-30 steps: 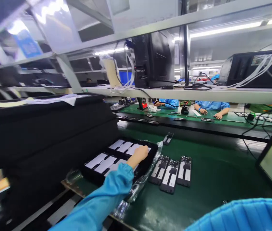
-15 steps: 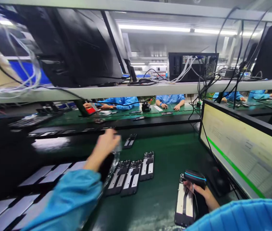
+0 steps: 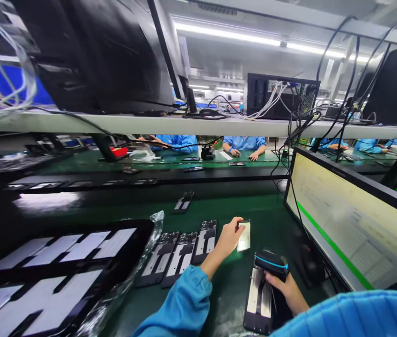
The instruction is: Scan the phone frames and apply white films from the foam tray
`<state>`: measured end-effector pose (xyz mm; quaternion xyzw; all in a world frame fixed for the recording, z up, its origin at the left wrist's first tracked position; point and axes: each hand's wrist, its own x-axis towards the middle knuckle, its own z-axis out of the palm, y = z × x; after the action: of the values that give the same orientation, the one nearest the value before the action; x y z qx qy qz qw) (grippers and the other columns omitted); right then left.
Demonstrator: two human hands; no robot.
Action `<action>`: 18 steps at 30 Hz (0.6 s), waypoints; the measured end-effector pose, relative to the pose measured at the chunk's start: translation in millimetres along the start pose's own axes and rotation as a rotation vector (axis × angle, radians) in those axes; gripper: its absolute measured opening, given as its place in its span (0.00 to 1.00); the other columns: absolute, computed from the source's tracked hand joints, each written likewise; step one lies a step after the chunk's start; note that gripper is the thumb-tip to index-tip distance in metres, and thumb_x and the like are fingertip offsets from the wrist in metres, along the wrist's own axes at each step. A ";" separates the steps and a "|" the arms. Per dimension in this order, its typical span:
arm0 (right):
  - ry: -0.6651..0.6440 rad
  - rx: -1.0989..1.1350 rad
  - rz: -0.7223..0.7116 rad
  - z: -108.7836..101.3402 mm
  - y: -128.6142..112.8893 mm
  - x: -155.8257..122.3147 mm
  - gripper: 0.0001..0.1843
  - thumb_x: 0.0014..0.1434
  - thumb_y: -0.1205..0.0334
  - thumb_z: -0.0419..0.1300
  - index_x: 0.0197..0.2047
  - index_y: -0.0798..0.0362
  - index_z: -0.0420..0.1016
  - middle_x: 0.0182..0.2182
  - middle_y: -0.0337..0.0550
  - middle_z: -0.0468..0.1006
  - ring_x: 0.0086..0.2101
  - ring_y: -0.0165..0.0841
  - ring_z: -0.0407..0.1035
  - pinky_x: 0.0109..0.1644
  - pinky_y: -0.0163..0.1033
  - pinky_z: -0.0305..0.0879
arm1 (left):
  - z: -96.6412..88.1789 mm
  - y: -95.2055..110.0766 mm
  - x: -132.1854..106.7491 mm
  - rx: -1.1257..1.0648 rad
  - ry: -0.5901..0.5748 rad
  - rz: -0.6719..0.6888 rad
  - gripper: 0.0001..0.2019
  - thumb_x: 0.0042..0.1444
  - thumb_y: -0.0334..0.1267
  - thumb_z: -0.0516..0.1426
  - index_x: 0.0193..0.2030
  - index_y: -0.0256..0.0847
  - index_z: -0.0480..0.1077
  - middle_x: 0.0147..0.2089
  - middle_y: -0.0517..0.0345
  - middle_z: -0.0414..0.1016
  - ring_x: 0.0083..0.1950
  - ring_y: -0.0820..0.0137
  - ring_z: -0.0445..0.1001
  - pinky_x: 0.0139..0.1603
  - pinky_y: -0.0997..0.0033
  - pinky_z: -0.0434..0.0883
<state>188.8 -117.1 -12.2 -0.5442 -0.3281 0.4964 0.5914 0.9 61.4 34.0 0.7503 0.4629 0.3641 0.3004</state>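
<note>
A small pale card-like part (image 3: 244, 236) is pinched at its left edge between the thumb and fingers of the left hand (image 3: 229, 238), and is held upright just above the green bench mat (image 3: 265, 217). A black handheld scanner (image 3: 272, 263) is gripped from beneath by the right hand (image 3: 286, 289), its head poised over a dark phone frame (image 3: 260, 299) lying flat on the mat. The card is judged thin, light and fairly stiff, likely to bend or smudge if squeezed across its face, so an edge hold such as this one is thought best. The frame is judged rigid but light and easily slid on the smooth mat; its long sides are the safer places to be taken. Three more frames (image 3: 180, 255) are laid side by side left of the hand, beside a black tray (image 3: 138, 234) of pale parts in a clear bag
</note>
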 end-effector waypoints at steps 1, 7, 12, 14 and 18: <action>-0.003 0.000 -0.012 2.1 0.5 0.2 0.28 0.39 0.42 0.75 0.41 0.49 0.81 0.53 0.43 0.80 0.58 0.52 0.68 0.71 0.58 0.53 | 1.2 -0.8 -0.6 -0.014 0.003 -0.002 0.15 0.62 0.40 0.53 0.52 0.37 0.71 0.31 0.59 0.74 0.33 0.67 0.73 0.37 0.70 0.65; 0.023 -0.004 0.005 4.6 2.8 1.9 0.31 0.37 0.41 0.75 0.44 0.46 0.81 0.46 0.41 0.83 0.57 0.52 0.69 0.71 0.58 0.54 | 4.9 -3.1 -2.1 -0.073 0.004 -0.003 0.16 0.62 0.41 0.53 0.53 0.37 0.71 0.31 0.59 0.73 0.33 0.67 0.72 0.38 0.69 0.64; -0.027 -0.015 0.009 -1.3 -3.9 4.8 0.28 0.43 0.42 0.75 0.47 0.43 0.82 0.52 0.40 0.80 0.59 0.49 0.69 0.72 0.57 0.55 | -7.5 -6.4 -1.9 -0.127 -0.030 -0.018 0.18 0.61 0.42 0.52 0.54 0.36 0.71 0.33 0.56 0.74 0.34 0.65 0.72 0.39 0.66 0.65; -0.126 0.093 0.054 -5.4 -10.3 11.1 0.27 0.48 0.45 0.73 0.50 0.45 0.82 0.53 0.43 0.80 0.58 0.47 0.70 0.71 0.56 0.57 | -10.8 -8.9 -12.1 -0.175 -0.087 -0.018 0.19 0.61 0.43 0.52 0.56 0.37 0.70 0.36 0.54 0.76 0.37 0.64 0.73 0.41 0.65 0.67; -0.285 0.254 0.142 -12.4 -20.7 31.0 0.22 0.55 0.46 0.70 0.44 0.55 0.83 0.52 0.53 0.79 0.56 0.47 0.72 0.68 0.52 0.62 | 4.8 -12.1 -57.4 -0.296 -0.292 -0.017 0.18 0.61 0.44 0.54 0.55 0.42 0.72 0.44 0.53 0.79 0.41 0.62 0.76 0.41 0.64 0.72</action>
<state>214.1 -90.0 0.8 -0.4112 -0.3044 0.6462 0.5663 -18.5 13.1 6.4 0.7388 0.3624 0.3130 0.4743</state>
